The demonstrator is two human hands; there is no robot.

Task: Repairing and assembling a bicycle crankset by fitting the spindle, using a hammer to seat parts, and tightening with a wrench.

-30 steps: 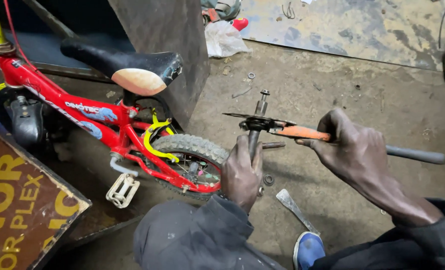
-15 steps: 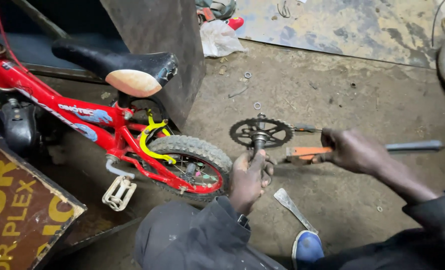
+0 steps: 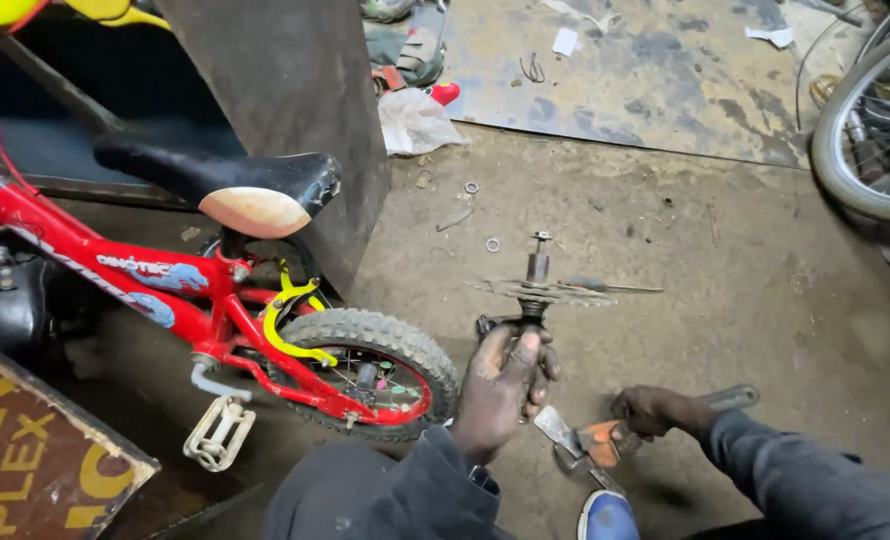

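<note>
Grimy concrete floor [image 3: 725, 290] holds one red bicycle [image 3: 115, 280] at nine o'clock, while left hand [image 3: 500, 385] clamps one crank [image 3: 537, 290] and right hand [image 3: 655, 410] grips one orange-handled tool [image 3: 600, 440].

Kid's bike [image 3: 115, 275] is bright red with blue-and-white decals, plus a yellow guard [image 3: 290, 320] by the back wheel. Saddle [image 3: 220, 185] is black with a tan worn patch. Tyre [image 3: 390, 345] is black, rim red, pedal [image 3: 220, 432] off-white. The sprocket [image 3: 545, 290] is dull grey steel and the left hand [image 3: 500, 390] on it is smeared with grey grease. Hammer [image 3: 605, 440] under the right hand [image 3: 655, 410] has an orange grip. Floor [image 3: 665, 230] is stained grey-brown. The sign [image 3: 25, 450] is brown with yellow letters.
</note>
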